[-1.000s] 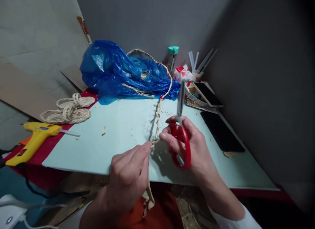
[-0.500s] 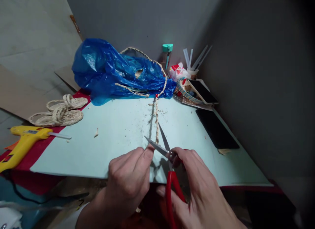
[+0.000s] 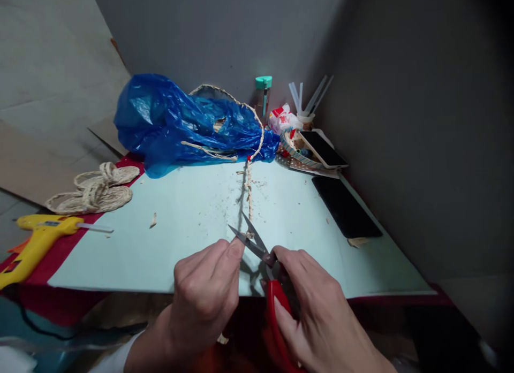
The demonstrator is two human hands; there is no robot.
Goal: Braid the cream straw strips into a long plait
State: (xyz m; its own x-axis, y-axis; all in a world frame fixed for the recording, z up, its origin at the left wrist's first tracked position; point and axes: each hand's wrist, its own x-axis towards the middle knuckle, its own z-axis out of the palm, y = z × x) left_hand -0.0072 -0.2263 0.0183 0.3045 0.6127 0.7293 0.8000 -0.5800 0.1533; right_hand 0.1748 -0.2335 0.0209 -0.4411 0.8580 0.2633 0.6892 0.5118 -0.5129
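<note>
My left hand (image 3: 211,282) is closed near the table's front edge, with its thumb and finger pinching the near end of a braided straw cord (image 3: 249,193). From there the cord runs away from me past a small red piece (image 3: 249,158) and curves up over a blue plastic bag (image 3: 193,121). My right hand (image 3: 317,303) grips red-handled scissors (image 3: 277,314). The scissor blades are parted and lie around the cord just beyond my left thumb. What sits inside my left fist is hidden.
On the left lie a yellow glue gun (image 3: 38,242) and small woven straw slippers (image 3: 96,191). A black flat panel (image 3: 346,206) is at right, behind it a phone (image 3: 324,148) on a basket (image 3: 295,151). A teal-capped jar (image 3: 263,97) and glue sticks (image 3: 309,97) stand by the wall.
The scissor blades have closed partway, narrowing around the cord near my left thumb. The whole view has shifted slightly, so things appear a little farther left.
</note>
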